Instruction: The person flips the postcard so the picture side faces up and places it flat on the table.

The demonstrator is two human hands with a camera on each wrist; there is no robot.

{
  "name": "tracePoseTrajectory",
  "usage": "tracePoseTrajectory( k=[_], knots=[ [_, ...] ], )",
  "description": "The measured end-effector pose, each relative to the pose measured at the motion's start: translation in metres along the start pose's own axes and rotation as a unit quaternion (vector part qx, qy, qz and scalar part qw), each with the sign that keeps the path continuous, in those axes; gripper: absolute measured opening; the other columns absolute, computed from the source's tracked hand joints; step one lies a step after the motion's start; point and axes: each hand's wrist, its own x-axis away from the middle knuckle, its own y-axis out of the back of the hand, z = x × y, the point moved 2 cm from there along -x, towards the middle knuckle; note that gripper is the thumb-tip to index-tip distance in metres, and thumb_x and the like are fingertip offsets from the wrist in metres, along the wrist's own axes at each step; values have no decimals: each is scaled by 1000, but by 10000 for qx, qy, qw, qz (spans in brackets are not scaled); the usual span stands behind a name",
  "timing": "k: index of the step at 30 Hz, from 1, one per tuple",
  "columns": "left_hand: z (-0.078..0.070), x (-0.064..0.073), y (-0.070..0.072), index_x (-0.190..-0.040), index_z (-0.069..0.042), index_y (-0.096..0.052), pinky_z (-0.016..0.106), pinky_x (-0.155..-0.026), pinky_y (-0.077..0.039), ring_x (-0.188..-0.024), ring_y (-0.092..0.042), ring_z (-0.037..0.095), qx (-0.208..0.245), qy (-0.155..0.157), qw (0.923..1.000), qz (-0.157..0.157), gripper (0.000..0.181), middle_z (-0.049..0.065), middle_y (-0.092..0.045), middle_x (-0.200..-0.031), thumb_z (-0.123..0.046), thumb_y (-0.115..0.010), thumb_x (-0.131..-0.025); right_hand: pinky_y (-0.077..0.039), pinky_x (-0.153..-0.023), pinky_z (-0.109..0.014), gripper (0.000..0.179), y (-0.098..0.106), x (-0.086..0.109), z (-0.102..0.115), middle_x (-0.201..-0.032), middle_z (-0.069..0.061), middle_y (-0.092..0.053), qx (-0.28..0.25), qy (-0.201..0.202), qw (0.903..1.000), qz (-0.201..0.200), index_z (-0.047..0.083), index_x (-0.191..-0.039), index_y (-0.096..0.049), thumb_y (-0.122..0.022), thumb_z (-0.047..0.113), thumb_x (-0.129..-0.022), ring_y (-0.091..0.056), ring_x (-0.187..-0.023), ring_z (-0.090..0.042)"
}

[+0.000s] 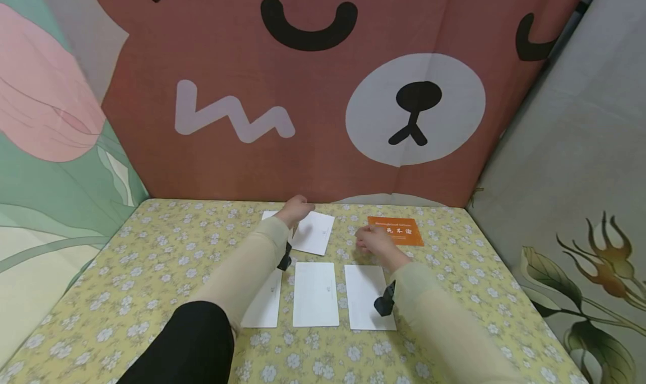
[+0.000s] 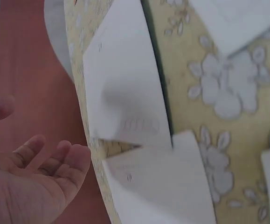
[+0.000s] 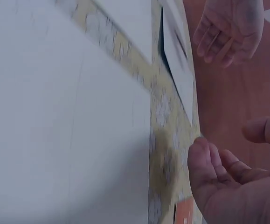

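Note:
My left hand [image 1: 296,209] hovers at the back of the table with loosely bent fingers and nothing in them. Below it lies a slanted white card [image 1: 314,235], whose dark green underside shows along one edge in the left wrist view. A second white card [image 2: 158,186] meets its corner there and is mostly hidden by the arm in the head view. My right hand [image 1: 375,241], fingers relaxed and holding nothing, hangs beside an orange card [image 1: 404,232] with white lettering, overlapping its left side in the head view.
Nearer to me, a row of white cards lies on the flowered yellow tablecloth [image 1: 151,272]: a left card [image 1: 263,305], a middle card [image 1: 315,294] and a right card [image 1: 368,302]. A brown bear-print curtain [image 1: 323,165] rises at the back edge, and a grey curtain [image 1: 555,165] borders the right.

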Motion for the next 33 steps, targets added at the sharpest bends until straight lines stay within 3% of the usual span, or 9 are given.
tracePoseTrajectory(
  k=[4,12,16,18,24,26,28,30,33],
  knots=[
    [4,-1,7,-156,4,-34,52,-116,-33,-149,-32,38,-14,59,10000,-2,57,22,-33,-161,-25,-48,-109,-55,-93,-39,35,-19,0,3,-114,-19,-59,-408,-255,9987,143,-11,-133,-51,-54,13,-107,-64,-95,-22],
    [10,-6,3,-136,8,-48,52,-114,-36,-146,-37,37,121,98,9999,0,42,22,-40,-156,-24,-50,-109,-57,-89,-37,32,-48,-1,-1,-115,-19,-65,-192,-376,9989,213,-8,-130,-56,-59,10,-103,-67,-95,-24],
    [14,-14,1,-143,7,-46,50,-117,-33,-147,-34,37,419,225,9989,-59,47,21,-37,-159,-25,-49,-108,-57,-88,-35,34,-56,-2,0,-111,-17,-64,-407,-541,9975,184,-8,-132,-55,-60,11,-103,-67,-93,-22],
    [16,-17,1,-157,4,-32,50,-119,-30,-150,-30,38,670,331,9972,-53,60,21,-32,-163,-27,-49,-108,-57,-88,-35,37,-58,-3,1,-110,-16,-64,-541,-629,9964,194,-9,-133,-54,-60,10,-103,-67,-92,-21],
    [19,-22,-2,-162,0,-25,48,-120,-27,-152,-26,36,1171,580,9914,39,65,17,-26,-166,-27,-49,-108,-58,-89,-36,29,-58,-3,2,-100,-14,-66,-892,-857,9922,176,-10,-123,-59,-62,6,-99,-68,-87,-21],
    [18,-23,-2,-162,-2,-27,44,-114,-35,-137,-45,30,1243,600,9904,20,63,16,-31,-164,-26,-49,-108,-58,-89,-36,26,-58,-3,3,-97,-13,-66,-1055,-932,9899,142,-9,-119,-59,-62,5,-98,-68,-86,-22],
    [16,-24,-2,-162,-4,-28,37,-95,-42,-98,-54,22,1249,618,9902,14,62,16,-38,-158,-26,-49,-108,-58,-89,-37,25,-57,-4,4,-97,-14,-66,-1146,-980,9885,125,-8,-118,-58,-62,5,-97,-68,-87,-23],
    [14,-25,-1,-162,-6,-29,36,-79,-37,-74,-37,17,1226,675,9902,31,60,12,-45,-148,-26,-49,-108,-58,-89,-37,25,-57,-4,5,-97,-14,-65,-1181,-1025,9876,136,-8,-119,-58,-62,4,-97,-69,-87,-23],
    [11,-26,1,-159,-5,-35,36,-67,-31,-64,-23,16,776,667,9947,73,57,11,-52,-124,-26,-49,-108,-58,-88,-36,24,-58,-3,6,-96,-13,-66,-1097,-1032,9885,142,-8,-118,-59,-63,3,-97,-69,-86,-22]
  ],
)
